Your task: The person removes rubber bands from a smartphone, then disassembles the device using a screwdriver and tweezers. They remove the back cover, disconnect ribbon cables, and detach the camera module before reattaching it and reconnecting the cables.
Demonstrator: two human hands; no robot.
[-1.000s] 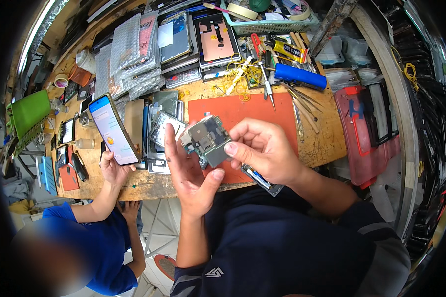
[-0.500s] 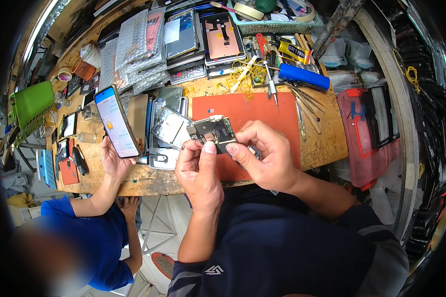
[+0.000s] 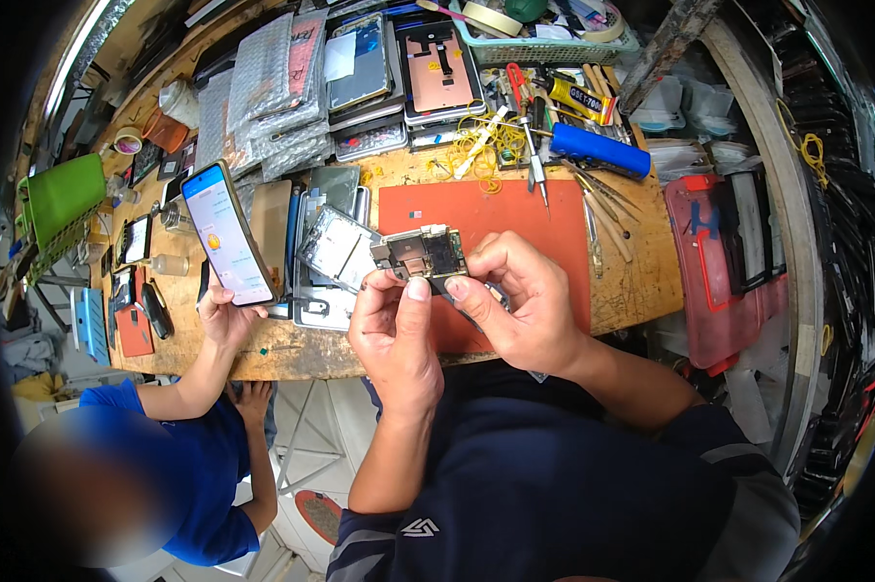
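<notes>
A small phone circuit board (image 3: 421, 254) with metal shields and dark chips is held up in front of me, above the orange mat (image 3: 544, 218). My left hand (image 3: 396, 339) pinches its lower left edge between thumb and fingers. At the lower right edge, the thumb and bent fingers of my right hand (image 3: 523, 303) grip the same board. A dark flat piece shows partly beneath my right fingers; its kind cannot be made out. Just behind my left fingers, an opened silver phone frame (image 3: 339, 249) lies on a stack of phone parts.
On my left, another person's hand (image 3: 229, 318) holds up a lit phone (image 3: 226, 233). Bubble-wrapped packs (image 3: 263, 87) stand at the back. Beyond the mat lie a screwdriver (image 3: 534, 160), a blue cylinder (image 3: 599, 150), a glue tube (image 3: 578, 99) and tweezers (image 3: 602, 186). A red plastic case (image 3: 714, 320) sits right.
The board has tilted a little in my fingers, so its face catches the light differently. Both my hands keep their grip, shifted very slightly to the right.
</notes>
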